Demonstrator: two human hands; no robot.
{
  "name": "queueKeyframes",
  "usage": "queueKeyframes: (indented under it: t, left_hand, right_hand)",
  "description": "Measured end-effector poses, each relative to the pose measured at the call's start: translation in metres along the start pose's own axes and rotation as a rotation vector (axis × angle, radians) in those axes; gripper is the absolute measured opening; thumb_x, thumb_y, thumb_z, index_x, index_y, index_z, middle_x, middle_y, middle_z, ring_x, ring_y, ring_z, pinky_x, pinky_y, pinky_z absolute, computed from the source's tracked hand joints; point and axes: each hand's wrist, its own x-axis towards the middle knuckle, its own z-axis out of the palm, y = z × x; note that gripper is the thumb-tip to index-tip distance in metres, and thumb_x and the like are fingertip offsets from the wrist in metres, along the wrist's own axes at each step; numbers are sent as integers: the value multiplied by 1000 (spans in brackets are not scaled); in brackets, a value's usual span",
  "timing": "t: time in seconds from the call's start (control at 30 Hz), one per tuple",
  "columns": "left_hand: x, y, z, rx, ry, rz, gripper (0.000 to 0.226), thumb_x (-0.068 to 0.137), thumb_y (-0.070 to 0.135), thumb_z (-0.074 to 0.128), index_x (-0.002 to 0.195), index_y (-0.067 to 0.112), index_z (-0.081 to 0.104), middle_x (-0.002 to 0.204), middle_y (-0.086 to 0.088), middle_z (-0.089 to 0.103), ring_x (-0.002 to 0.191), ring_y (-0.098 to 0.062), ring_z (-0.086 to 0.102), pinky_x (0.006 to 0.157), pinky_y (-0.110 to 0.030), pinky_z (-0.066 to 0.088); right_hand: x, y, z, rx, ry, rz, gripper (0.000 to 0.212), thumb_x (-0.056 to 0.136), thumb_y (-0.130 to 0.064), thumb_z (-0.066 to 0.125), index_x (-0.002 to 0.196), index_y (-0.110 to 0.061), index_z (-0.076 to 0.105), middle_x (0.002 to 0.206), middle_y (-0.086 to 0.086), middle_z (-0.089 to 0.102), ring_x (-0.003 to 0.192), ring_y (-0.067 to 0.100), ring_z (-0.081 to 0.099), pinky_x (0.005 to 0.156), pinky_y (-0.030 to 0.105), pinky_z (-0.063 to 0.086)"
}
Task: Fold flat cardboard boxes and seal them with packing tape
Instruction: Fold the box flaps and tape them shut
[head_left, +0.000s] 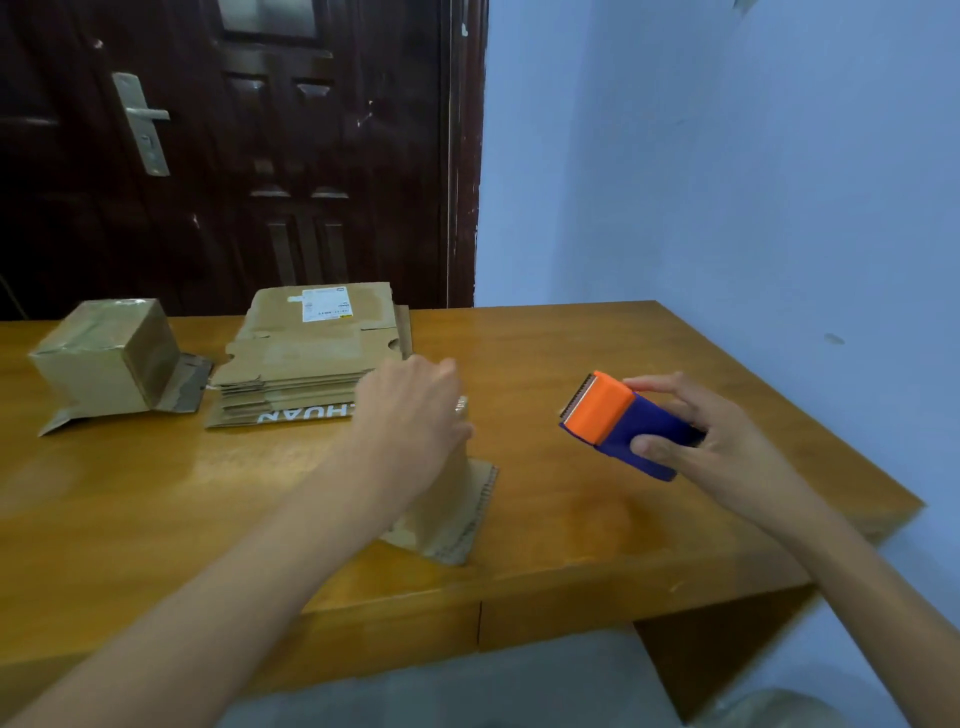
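My left hand (410, 410) rests on top of a small cardboard box (452, 509) standing on the wooden table (597, 519), its lower flaps splayed out; the hand hides the box top. My right hand (696, 436) holds an orange and blue tape dispenser (618, 421) above the table, to the right of the box and apart from it, with the toothed blade pointing up and left. A stack of flat cardboard boxes (306, 358) lies behind my left hand. A folded, taped box (111, 358) stands at the far left.
A dark wooden door (234, 145) is behind the table, a blue wall (727, 182) to the right. The table's right edge runs close to the wall. Its front edge is near my lap.
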Motion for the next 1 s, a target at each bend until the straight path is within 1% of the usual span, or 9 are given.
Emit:
queueKeyframes:
  t: [0.17, 0.27, 0.33, 0.43, 0.57, 0.63, 0.73, 0.83, 1.0]
  left_hand:
    - [32, -40, -16, -427, -124, 309, 15, 105, 34, 60, 104, 28, 73, 96, 15, 74, 90, -1, 67, 87, -33, 58]
    - [16, -82, -12, -572, -396, 489, 42, 99, 10, 63, 118, 46, 74, 139, 32, 60, 134, 9, 50, 114, -30, 45]
    - [1, -97, 3, -557, -440, 506, 51, 98, 22, 72, 134, 57, 61, 154, 39, 41, 147, 11, 31, 117, -25, 35]
    - [-18, -95, 24, -418, -219, 506, 54, 94, 47, 69, 143, 60, 49, 158, 40, 31, 147, 11, 24, 121, -31, 29]
    - [-39, -70, 29, -343, -8, 428, 49, 97, 56, 59, 145, 53, 52, 154, 30, 43, 143, 1, 34, 116, -38, 41]
    - [-41, -68, 22, -465, -9, 395, 48, 98, 60, 51, 144, 48, 55, 150, 26, 52, 139, 3, 42, 115, -37, 43]
    - [-37, -72, -1, -776, 35, 230, 45, 100, 53, 54, 143, 42, 60, 137, 25, 64, 126, 10, 54, 103, -17, 46]
    - [-38, -64, -22, -1117, 129, 44, 31, 105, 35, 57, 131, 29, 72, 119, 17, 76, 113, 0, 70, 93, -23, 57]
    - [-55, -45, -40, -1621, -505, -113, 48, 100, 48, 59, 127, 10, 69, 115, -9, 79, 108, -28, 76, 98, -45, 59]
  right_hand:
    - [-4, -10, -14, 92, -110, 43, 46, 90, -30, 72, 134, -37, 59, 107, -2, 80, 96, 20, 76, 77, 30, 60]
    - [-5, -12, -24, 228, -215, 88, 39, 92, -24, 77, 129, -30, 65, 109, 10, 79, 100, 30, 76, 79, 28, 60]
    - [-4, -14, -24, 273, -287, 113, 40, 87, -36, 81, 124, -32, 67, 110, 14, 78, 99, 30, 76, 78, 27, 59]
    - [0, -20, -15, 322, -354, 118, 73, 70, -65, 86, 129, -26, 65, 115, 18, 76, 102, 31, 75, 82, 29, 59]
    - [9, -39, -2, 385, -422, 101, 86, 67, -73, 82, 136, -24, 63, 127, 16, 71, 115, 35, 69, 94, 35, 58]
    - [15, -54, 3, 393, -462, 89, 89, 67, -73, 82, 138, -23, 62, 129, 15, 70, 116, 33, 68, 93, 33, 58]
    - [23, -72, 7, 370, -516, 58, 93, 68, -74, 80, 140, -18, 60, 130, 15, 69, 117, 35, 68, 94, 36, 57]
    - [29, -90, 6, 360, -567, 36, 92, 67, -75, 80, 136, -18, 61, 127, 12, 71, 113, 30, 70, 89, 34, 58]
    - [37, -117, 4, 366, -627, -32, 87, 69, -73, 80, 130, -13, 64, 117, 9, 74, 102, 24, 72, 83, 28, 57]
